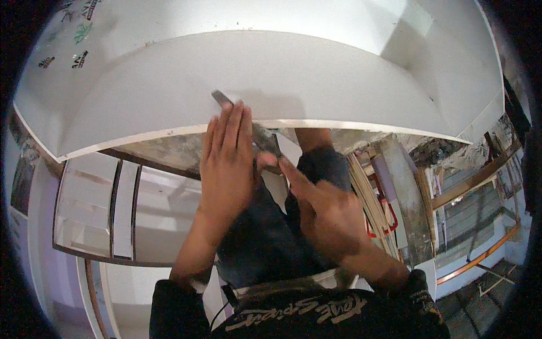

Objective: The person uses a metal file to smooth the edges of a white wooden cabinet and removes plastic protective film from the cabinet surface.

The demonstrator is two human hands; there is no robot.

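A flat, dark grey metal file (263, 137) lies slantwise across the front edge of a white panel box (361, 85), its tip over the panel's inner face. My left hand (227, 169) presses on it from above, fingers straight and close together, thumb near its lower end. Closed round that lower end is my right hand (333, 217), with the index finger stretched along the tool. Its handle is hidden in my palm. Part of the box's pale edge strip (327, 123) shows right of the file.
My legs (262, 237) are beneath the hands. On the left stands a white cabinet frame (121, 209) with dark edges. Wooden strips (364, 192) and a red-framed tool (389, 213) lean at the right. Beyond them runs an orange bar (480, 254). Printed clear film (68, 39) covers the far left.
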